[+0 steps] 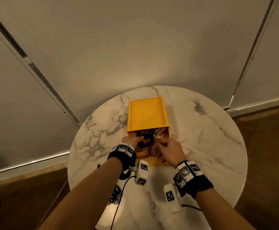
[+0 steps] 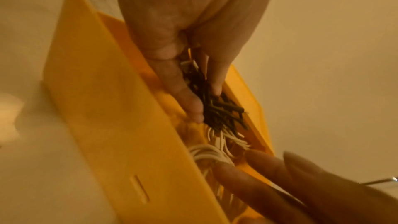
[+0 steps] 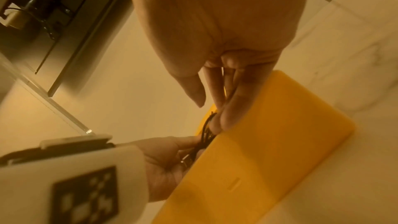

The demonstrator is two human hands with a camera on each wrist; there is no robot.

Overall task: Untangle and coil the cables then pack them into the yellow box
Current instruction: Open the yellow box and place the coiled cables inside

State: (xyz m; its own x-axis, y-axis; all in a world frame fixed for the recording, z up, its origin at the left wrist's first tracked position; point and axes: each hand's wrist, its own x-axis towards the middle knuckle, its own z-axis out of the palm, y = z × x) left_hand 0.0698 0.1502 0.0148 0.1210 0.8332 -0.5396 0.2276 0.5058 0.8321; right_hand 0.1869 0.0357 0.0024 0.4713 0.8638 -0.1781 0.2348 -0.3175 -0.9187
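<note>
Two bundles are what I'm dealing with, both already at the mouth of the yellow box [image 1: 147, 113], which sits near the middle of the round marble bench [image 1: 201, 138]. From the head view, my left hand [image 1: 131, 141] grips the black cable coil [image 1: 145, 141] at the box's opening, while my right hand [image 1: 170, 151] has its fingers curled over the white cable coil [image 1: 159, 134], though I cannot tell how firmly it pinches.

In the left wrist view, thumb and fingers clamp the black cable coil [image 2: 219, 110] mid-bundle, half inside the yellow box [image 2: 103, 108]; the white cable coil [image 2: 211, 152] lies deeper, with my right fingertips [image 2: 247, 176] touching it.

The right wrist view is blurred; fingers press at the box rim [image 3: 258, 142] beside the black strands.

I judge both coils light, limp and springy, so they will want to unwind. Best held across all loops at once, not by the stiffer connector ends, and pressed flat until they settle.
</note>
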